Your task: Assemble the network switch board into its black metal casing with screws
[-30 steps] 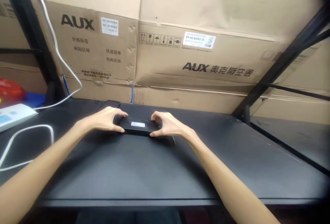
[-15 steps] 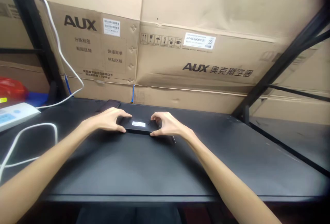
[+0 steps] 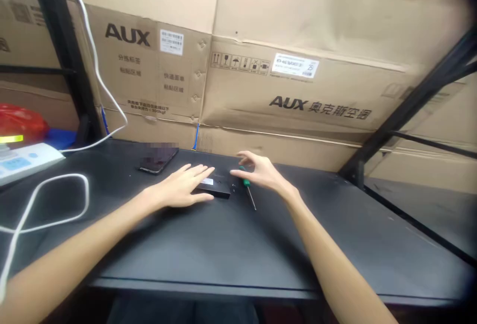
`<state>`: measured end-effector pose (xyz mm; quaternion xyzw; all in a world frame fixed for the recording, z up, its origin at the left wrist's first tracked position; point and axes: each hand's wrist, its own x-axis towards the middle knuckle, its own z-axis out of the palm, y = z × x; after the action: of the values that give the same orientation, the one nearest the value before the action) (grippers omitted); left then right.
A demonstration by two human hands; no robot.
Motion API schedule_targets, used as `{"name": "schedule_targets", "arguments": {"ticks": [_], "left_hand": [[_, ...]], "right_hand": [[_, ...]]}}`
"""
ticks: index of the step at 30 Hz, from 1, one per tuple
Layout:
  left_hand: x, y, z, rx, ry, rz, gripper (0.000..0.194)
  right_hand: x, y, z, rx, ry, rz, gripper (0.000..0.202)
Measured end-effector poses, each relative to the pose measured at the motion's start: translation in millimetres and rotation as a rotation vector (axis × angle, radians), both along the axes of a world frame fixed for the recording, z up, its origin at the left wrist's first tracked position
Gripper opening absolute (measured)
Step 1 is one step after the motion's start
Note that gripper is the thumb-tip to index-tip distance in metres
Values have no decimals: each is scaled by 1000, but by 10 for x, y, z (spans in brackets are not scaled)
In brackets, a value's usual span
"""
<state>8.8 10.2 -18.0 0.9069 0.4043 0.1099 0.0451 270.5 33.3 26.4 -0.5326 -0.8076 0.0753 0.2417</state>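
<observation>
Left hand (image 3: 182, 188): spread, palm down over the near-left part of a black case (image 3: 219, 191), white label partly showing between the fingers. Right hand (image 3: 264, 172): thumb and fingertips apart, above a green-handled screwdriver (image 3: 246, 183); contact unclear. Small pieces (image 3: 233, 188): between the hands, just beside the case. Phone (image 3: 158, 159): beyond the left hand. Progress: screwdriver lying ungripped, apart from the case; work done or left on the case, indeterminable.

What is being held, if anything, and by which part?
The left hand lies open over the black box, not visibly gripping it. The right hand is at the screwdriver, by its green handle; whether it holds it cannot be told.
</observation>
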Motion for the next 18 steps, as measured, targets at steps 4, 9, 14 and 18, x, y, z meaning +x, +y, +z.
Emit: {"name": "schedule_targets", "arguments": {"ticks": [4,9,14,18], "left_hand": [[68,35,-139,54,22,14,66],[-37,134,-176,86,20,-41,56],[-166,153,-86,-14,-22,-55,63],[-87,82,-44,-20,-9,29,78]], "right_hand": [[139,99,-39,-43,-195,-278,51],[167,206,-200,-329,-78,-245,55],[128,238,-252,-385,73,-173,45],[121,235,-258,-372,151,-162,39]]}}
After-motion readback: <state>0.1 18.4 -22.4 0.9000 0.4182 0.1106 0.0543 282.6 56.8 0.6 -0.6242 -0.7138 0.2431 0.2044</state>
